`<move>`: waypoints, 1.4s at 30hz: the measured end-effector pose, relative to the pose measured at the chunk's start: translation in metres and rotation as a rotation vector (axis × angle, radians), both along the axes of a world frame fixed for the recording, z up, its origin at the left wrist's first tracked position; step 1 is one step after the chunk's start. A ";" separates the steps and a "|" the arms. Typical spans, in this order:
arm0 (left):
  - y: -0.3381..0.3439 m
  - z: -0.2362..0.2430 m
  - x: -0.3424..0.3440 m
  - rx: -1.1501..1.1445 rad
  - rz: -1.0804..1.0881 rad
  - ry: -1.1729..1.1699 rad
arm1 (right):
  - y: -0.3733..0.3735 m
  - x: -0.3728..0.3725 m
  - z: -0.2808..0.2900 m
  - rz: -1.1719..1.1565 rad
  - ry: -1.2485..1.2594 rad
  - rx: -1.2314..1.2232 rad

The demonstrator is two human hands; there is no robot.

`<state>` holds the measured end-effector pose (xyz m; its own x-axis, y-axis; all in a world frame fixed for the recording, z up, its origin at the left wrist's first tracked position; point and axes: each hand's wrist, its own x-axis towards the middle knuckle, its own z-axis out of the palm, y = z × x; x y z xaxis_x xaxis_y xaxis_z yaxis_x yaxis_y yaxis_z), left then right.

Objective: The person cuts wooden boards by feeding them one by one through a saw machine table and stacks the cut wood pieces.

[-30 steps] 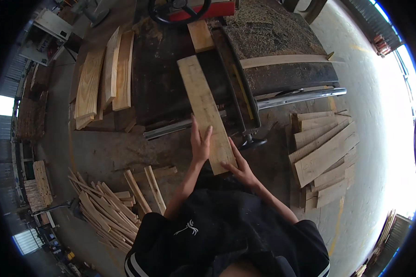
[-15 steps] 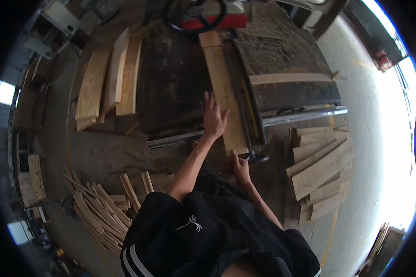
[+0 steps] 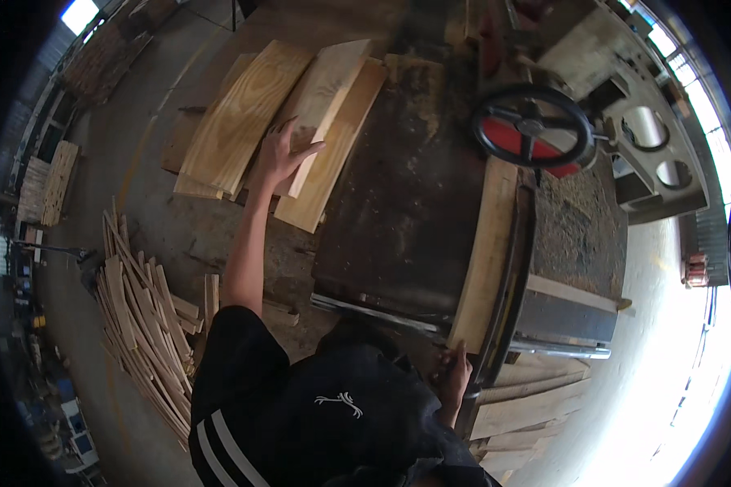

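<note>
My left hand (image 3: 281,156) rests, fingers and thumb apart, on a pale wooden board (image 3: 326,81) leaning over the other planks at the left. Beside it lie a wide grained plank (image 3: 245,114) and a lower plank (image 3: 348,134). With its thumb on top and fingers curled, my right hand (image 3: 456,372) grips the near end of a long narrow wooden board (image 3: 487,252). That board lies flat on the dark machine table (image 3: 406,211), along a dark metal fence (image 3: 518,243). Its far end runs toward a black handwheel (image 3: 532,126).
A metal rail (image 3: 382,315) edges the table's front. Sawdust covers the surface right of the fence (image 3: 577,219). Cut boards (image 3: 532,406) are stacked at the lower right. A heap of thin wood strips (image 3: 138,316) lies on the floor at the left.
My left hand has left the narrow board and moved left onto the stacked planks. My right hand stays at the narrow board's near end. The view has turned left.
</note>
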<state>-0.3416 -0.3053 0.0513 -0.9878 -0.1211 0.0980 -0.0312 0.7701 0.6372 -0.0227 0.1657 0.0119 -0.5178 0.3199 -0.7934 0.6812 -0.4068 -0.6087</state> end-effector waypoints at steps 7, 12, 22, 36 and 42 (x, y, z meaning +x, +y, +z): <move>-0.038 -0.071 -0.030 0.055 0.240 -0.057 | -0.006 -0.043 -0.009 -0.077 0.196 0.029; -0.028 -0.050 -0.039 0.243 0.126 -0.079 | -0.012 -0.069 -0.004 -0.171 0.250 -0.016; 0.020 0.034 0.037 0.838 -0.162 -0.011 | -0.010 -0.112 -0.030 -0.040 0.263 0.231; 0.171 0.013 0.232 2.391 -0.309 -0.607 | -0.008 -0.220 -0.025 -0.106 0.437 -0.202; 0.202 -0.019 0.280 2.192 -0.196 -0.501 | 0.015 -0.218 -0.033 0.034 0.535 -0.205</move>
<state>-0.0611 -0.1031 0.0326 -0.8918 0.4109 -0.1893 -0.4453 -0.8713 0.2062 -0.2409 0.1806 -0.0206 -0.8714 0.1634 -0.4626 0.3150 -0.5365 -0.7829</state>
